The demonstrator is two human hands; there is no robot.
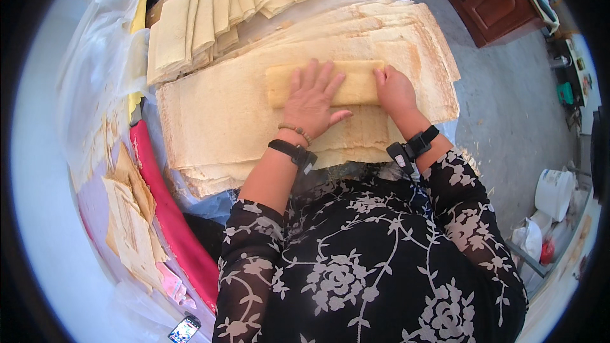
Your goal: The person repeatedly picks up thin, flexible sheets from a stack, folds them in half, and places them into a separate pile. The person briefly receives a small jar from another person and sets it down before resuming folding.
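Note:
A wide stack of thin, pale flatbread-like sheets (214, 119), brown and ragged at the edges, lies before me. On top of it rests a yellower folded sheet (360, 83), a long flat rectangle. My left hand (312, 97) presses flat across the left half of this fold, fingers spread and thumb out to the right. At the fold's right end, my right hand (395, 88) pinches the edge between its thumb and curled fingers. Part of the fold's left half is hidden beneath my left hand.
Several folded sheets (214, 14) overlap in a row behind the stack. To the left are a red padded strip (174, 219), broken sheet pieces (131, 233), translucent plastic sheeting (107, 33) and a phone (185, 328). A wooden cabinet (495, 5) and white bucket (554, 194) stand at right.

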